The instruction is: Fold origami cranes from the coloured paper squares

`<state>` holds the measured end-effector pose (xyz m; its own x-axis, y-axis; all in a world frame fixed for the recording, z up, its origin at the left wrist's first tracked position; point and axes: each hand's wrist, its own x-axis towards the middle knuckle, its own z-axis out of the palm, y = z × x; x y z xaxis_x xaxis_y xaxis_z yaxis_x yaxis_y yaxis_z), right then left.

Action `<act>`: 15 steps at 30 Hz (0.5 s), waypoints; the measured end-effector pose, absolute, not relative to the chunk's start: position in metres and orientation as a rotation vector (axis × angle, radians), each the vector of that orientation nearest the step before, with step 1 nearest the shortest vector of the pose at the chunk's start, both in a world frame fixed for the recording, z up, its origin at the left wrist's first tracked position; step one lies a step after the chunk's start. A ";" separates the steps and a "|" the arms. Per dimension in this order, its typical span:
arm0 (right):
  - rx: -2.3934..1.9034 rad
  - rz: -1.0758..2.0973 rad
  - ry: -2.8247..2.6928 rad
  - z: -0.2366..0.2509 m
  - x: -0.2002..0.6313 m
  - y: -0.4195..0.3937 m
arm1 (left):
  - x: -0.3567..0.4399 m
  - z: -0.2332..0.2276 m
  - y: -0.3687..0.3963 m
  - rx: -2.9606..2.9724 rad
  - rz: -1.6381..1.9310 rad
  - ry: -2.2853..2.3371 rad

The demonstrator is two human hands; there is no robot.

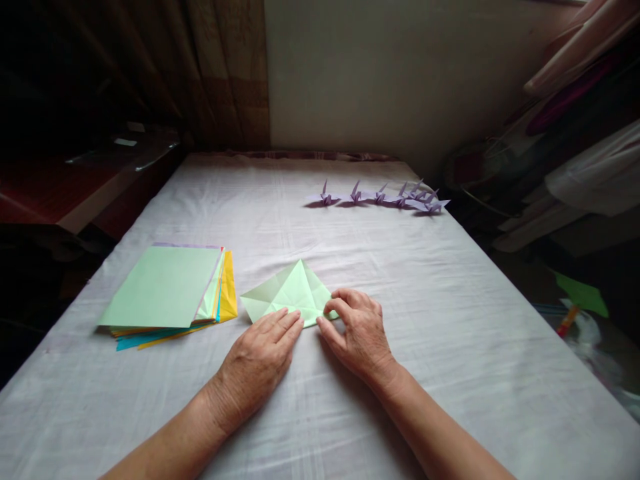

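While both hands work the same sheet, the green paper [290, 293] lies flat on the bench [450, 320], near centre, partly folded: a raised triangular flap points far, with a flat wing out to the left. Left hand [257, 360] lies palm down, fingers straight and together, fingertips [290, 320] pressing the near edge of the paper; not gripping, just flat on it. Right hand [357, 330] sits just right of the paper, fingers curled, thumb and forefinger pinched on the paper's right corner. The two hands are close, a small gap between them, both touching the paper.

Paper stack [167, 290] sits to the left of the folded sheet, near but apart. Top sheet is the same pale green; yellow, blue and orange edges fan out below it on the right and near sides.

Cranes [380, 195], purple, stand in a row at far right of the bench, well apart from the hands. The rightmost ones bunch together, so I can't count them exactly.

Bench is covered by a white cloth with creases. Curtain [220, 73] hangs far left, plain wall [390, 73] behind. Dark clutter off the right edge, including a green scrap [583, 295]; detail too dim to tell.
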<state>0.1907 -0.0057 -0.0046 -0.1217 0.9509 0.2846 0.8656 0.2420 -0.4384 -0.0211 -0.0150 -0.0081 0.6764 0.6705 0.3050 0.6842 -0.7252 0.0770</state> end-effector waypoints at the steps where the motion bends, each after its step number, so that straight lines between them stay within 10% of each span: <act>1: -1.687 0.205 -2.004 -0.004 0.187 -0.006 | -0.021 -0.009 -0.015 -2.840 -0.488 -1.148; 15: -1.782 0.160 -1.901 -0.013 0.213 -0.009 | -0.015 -0.003 -0.015 -2.859 -0.479 -1.161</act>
<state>0.2133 -0.0088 -0.0125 0.0056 0.9569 0.2904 0.8947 0.1249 -0.4288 -0.0153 -0.0153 -0.0028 0.6764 0.6779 0.2878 0.6837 -0.7233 0.0970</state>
